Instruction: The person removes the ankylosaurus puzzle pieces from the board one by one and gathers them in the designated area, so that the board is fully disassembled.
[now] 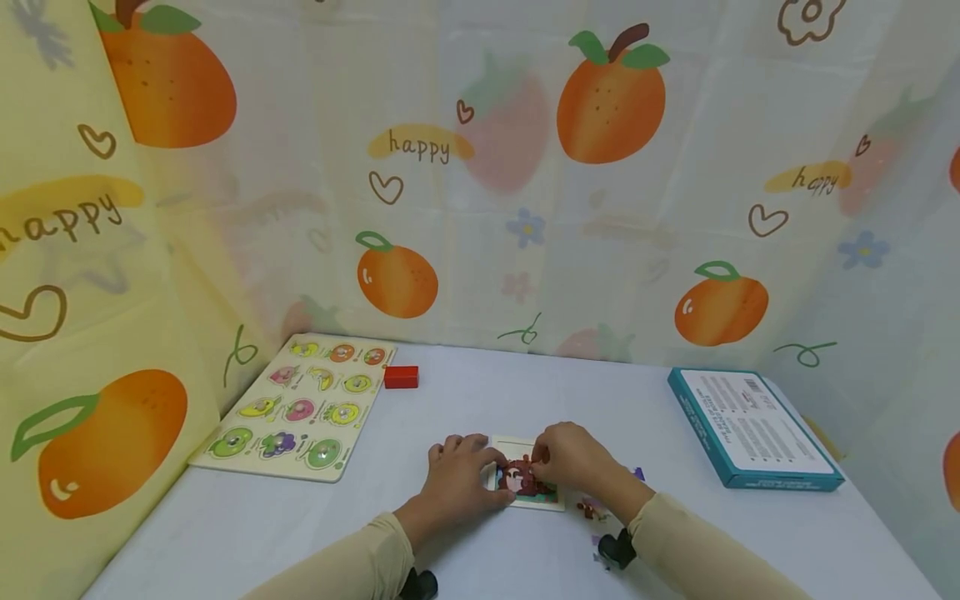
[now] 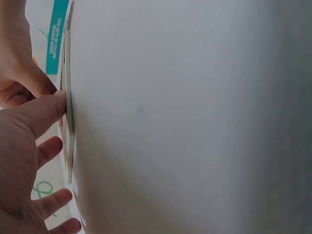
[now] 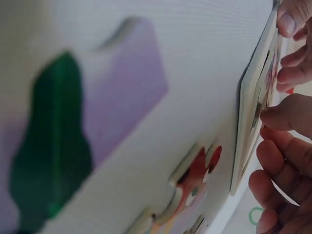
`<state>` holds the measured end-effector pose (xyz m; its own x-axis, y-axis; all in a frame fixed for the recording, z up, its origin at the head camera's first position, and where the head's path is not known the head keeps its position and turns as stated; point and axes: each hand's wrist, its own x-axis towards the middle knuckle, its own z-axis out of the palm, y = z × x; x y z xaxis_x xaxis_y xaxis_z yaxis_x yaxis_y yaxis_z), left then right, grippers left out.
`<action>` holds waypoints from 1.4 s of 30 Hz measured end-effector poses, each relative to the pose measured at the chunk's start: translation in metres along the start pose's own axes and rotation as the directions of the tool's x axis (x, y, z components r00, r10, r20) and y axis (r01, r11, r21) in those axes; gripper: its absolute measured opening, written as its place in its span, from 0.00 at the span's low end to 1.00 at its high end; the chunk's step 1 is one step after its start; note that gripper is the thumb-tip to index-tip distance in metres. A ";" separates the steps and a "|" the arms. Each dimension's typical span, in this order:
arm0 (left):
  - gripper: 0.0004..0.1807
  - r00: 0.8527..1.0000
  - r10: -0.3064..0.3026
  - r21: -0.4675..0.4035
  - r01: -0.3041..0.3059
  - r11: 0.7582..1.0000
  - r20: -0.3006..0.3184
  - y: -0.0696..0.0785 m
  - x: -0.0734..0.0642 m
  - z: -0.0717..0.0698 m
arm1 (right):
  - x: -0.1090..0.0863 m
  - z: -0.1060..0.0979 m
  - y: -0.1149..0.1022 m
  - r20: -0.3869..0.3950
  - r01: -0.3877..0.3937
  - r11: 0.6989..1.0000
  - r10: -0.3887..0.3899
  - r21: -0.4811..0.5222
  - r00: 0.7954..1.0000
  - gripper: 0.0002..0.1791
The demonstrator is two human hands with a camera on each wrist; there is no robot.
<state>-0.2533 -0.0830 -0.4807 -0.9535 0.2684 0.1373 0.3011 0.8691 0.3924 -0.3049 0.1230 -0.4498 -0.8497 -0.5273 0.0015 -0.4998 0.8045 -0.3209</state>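
Observation:
A small picture puzzle board [image 1: 550, 505] with a pale rim lies flat on the table, showing a brown animal picture. Over its left side, my left hand [image 1: 463, 475] rests with thumb and fingers spread; the thumb [image 2: 51, 107] presses on the board's edge. From the right, my right hand [image 1: 573, 457] pinches a puzzle piece between thumb and forefinger at the picture's upper right. Those fingertips [image 3: 268, 117] mostly hide the piece. Loose puzzle pieces [image 3: 197, 178] lie under the right wrist, one red-brown, with a purple and green one [image 3: 126, 83] nearer the camera.
A fruit picture board [image 1: 300, 408] lies at the left, with a red block [image 1: 401, 377] at its right edge. At the right lies a teal-edged flat box [image 1: 757, 429]. Fruit-printed cloth [image 1: 480, 275] hangs behind and beside the white table.

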 end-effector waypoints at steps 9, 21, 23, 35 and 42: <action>0.16 0.998 -0.011 0.027 0.012 1.000 -0.067 0.013 0.003 0.004 | -0.001 0.002 0.005 -0.014 0.023 1.000 -0.023 0.011 1.000 0.07; 0.18 0.997 -0.034 0.058 0.038 0.998 -0.064 0.018 0.005 0.000 | -0.007 -0.010 0.007 -0.064 -0.016 0.999 0.019 0.038 0.998 0.05; 0.18 0.998 -0.032 0.055 0.035 0.998 -0.061 0.017 0.004 0.000 | -0.012 -0.017 0.012 -0.081 -0.034 0.998 0.038 0.045 0.996 0.04; 0.17 0.998 0.006 0.006 -0.006 1.000 -0.062 0.009 0.002 0.002 | -0.095 -0.051 0.086 0.055 -0.105 0.987 0.099 0.125 0.994 0.06; 0.20 0.999 -0.002 0.017 0.003 1.000 -0.055 0.003 -0.003 0.003 | -0.122 -0.045 0.109 0.092 -0.106 0.988 0.096 0.110 0.991 0.08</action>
<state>-0.2498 -0.0804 -0.4826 -0.9518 0.2438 0.1860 0.2982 0.8769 0.3769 -0.2630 0.2877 -0.4429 -0.8747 -0.4705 -0.1165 -0.3855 0.8209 -0.4214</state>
